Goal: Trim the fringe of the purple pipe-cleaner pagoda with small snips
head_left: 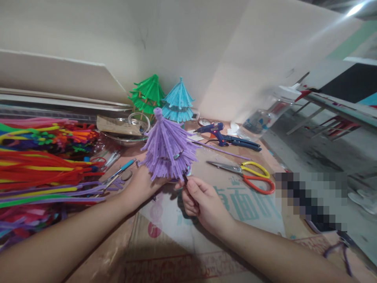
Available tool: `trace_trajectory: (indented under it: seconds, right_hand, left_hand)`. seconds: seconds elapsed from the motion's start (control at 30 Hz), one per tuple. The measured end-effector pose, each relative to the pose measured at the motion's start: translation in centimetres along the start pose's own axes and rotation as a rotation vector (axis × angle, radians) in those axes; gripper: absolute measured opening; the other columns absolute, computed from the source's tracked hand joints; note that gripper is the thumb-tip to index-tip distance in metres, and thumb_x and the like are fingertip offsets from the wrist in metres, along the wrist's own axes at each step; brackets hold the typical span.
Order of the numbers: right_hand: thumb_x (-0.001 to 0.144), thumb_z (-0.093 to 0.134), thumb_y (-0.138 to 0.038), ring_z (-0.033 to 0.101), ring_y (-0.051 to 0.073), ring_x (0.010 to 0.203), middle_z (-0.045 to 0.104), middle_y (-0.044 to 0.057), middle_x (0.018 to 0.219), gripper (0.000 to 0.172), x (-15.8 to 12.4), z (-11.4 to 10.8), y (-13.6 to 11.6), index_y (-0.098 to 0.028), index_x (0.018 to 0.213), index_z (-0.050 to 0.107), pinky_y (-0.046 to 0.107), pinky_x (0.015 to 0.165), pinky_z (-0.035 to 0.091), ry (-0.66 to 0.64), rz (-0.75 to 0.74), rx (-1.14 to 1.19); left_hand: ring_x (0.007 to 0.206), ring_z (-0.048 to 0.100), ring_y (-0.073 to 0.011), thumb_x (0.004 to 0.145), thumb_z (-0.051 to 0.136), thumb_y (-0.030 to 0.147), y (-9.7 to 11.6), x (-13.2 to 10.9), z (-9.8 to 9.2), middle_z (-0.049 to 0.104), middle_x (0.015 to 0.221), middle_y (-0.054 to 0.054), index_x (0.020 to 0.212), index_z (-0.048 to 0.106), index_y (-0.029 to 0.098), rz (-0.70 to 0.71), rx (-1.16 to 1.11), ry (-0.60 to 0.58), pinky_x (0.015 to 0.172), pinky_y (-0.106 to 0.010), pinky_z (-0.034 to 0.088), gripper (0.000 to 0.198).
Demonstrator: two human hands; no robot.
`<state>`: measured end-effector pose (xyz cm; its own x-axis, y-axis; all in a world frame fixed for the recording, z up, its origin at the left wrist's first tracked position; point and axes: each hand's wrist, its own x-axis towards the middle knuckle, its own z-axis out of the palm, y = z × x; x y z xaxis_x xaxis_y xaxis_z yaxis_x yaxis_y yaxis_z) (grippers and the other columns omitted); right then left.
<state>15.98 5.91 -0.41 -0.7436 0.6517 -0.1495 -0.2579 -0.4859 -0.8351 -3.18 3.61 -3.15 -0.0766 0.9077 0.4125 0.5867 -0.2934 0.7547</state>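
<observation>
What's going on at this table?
A person's left hand, mostly hidden, seems to hold a purple two-tiered pipe-cleaner model. The right hand pinches a small dark object by the model's lower edge. A green model and a light-blue model stand behind it; the glue gun and scissors lie to the right, untouched.

Room to pass: tan printed cardboard sheet [176, 243], near side of the two-tiered purple cone of fuzzy stems [169, 145]. Left blocked: heaped loose multicoloured fuzzy stems [44, 171]. Back tight: green fuzzy cone [150, 91], light-blue fuzzy cone [179, 98]. Right: steel scissors with yellow and red handles [240, 168]; behind, blue glue gun [217, 133], dark-blue pliers [243, 142].
</observation>
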Motion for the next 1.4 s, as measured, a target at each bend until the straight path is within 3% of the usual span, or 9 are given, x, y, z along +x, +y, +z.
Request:
trace_trajectory:
  seconds: [0.47, 0.7, 1.4]
  right_hand:
    - [0.076, 0.075, -0.056, 0.018, 0.003, 0.038, 0.036, -0.011, 0.049, 0.043, -0.07, -0.10, 0.14, -0.017, 0.076, 0.057, 0.019, 0.039, 0.012, -0.013, -0.001, -0.006]
    - [0.073, 0.077, -0.058, 0.017, 0.003, 0.038, 0.036, -0.011, 0.047, 0.045, 0.02, 0.05, -0.05, -0.018, 0.074, 0.056, 0.019, 0.038, 0.012, 0.006, 0.001, -0.023]
    - [0.073, 0.077, -0.058, 0.017, 0.004, 0.039, 0.036, -0.011, 0.048, 0.045, 0.09, 0.00, -0.03, -0.018, 0.077, 0.056, 0.019, 0.038, 0.012, 0.009, 0.007, -0.024]
  left_hand:
    - [0.096, 0.065, -0.0248, 0.090, 0.056, 0.044, 0.23, -0.04, -0.01, 0.072, 0.099, -0.008, 0.087, 0.065, 0.018, 0.003, 0.024, 0.000, 0.092, -0.040, 0.051, 0.028]
    - [0.095, 0.065, -0.0251, 0.090, 0.057, 0.040, -0.04, -0.07, 0.05, 0.073, 0.102, -0.009, 0.095, 0.066, 0.019, -0.016, 0.005, -0.013, 0.090, -0.040, 0.051, 0.023]
    - [0.094, 0.066, -0.0262, 0.089, 0.055, 0.048, -0.09, -0.02, -0.07, 0.073, 0.097, -0.009, 0.088, 0.066, 0.019, -0.007, 0.035, -0.007, 0.089, -0.041, 0.052, 0.032]
